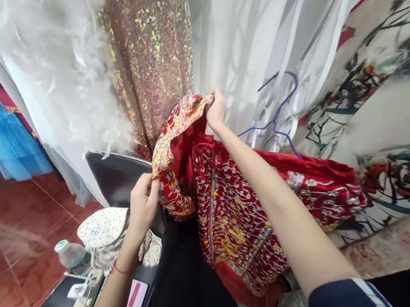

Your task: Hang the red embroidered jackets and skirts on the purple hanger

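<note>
A red garment (235,208) with silver and gold embroidery lies across my lap and spreads to the right. A purple hanger (277,115) stands up out of its upper edge, its hook free in the air. My left hand (144,201) pinches the lower left end of an embroidered sleeve or flap of the garment. At the upper end of that same piece, my right hand (215,110) grips the gold-trimmed edge. Between the two hands the piece bends in a curve and its plain red inside shows. The fingertips of my right hand are partly hidden.
Sequinned fabric (148,39), white feathers (53,40) and a flower-patterned cloth (385,123) hang close around. A black chair (113,181) stands at the left. Near my left forearm are a dotted cloth item (103,225), a bottle (72,255), a power strip (88,292) and a phone (137,295).
</note>
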{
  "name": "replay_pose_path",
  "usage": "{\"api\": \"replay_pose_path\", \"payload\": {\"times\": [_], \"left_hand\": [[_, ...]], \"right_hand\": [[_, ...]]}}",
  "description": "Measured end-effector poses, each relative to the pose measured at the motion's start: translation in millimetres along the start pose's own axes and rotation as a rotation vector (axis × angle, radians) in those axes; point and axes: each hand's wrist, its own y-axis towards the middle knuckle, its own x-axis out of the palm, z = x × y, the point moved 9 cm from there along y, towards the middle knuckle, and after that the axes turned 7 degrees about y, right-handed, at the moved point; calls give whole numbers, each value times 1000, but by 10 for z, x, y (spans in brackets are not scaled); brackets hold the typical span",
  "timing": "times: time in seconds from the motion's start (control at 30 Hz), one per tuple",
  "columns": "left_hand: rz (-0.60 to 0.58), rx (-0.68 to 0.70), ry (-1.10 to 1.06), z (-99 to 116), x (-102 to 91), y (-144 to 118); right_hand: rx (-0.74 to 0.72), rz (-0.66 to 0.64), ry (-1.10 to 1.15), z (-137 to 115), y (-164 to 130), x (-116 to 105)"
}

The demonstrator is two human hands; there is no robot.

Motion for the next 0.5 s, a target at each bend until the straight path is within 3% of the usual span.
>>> {"api": "replay_pose_path", "payload": {"times": [0.07, 0.13, 0.23, 0.33, 0.4, 0.5], "left_hand": [[-3, -14, -38, 7, 65, 107], [1, -47, -61, -50, 161, 194], [9, -119, -100, -205, 362, 228], [53, -216, -186, -275, 514, 159], [115, -267, -270, -208, 512, 112], [224, -331, -445, -97, 321, 111]], "right_hand": [[21, 197, 73, 49, 64, -317], [46, 238, 76, 91, 95, -502], [32, 110, -3, 84, 21, -612], [-96, 1, -61, -26, -226, -708], [-150, -102, -72, -53, -413, -717], [-117, -275, -93, 42, -617, -679]]}}
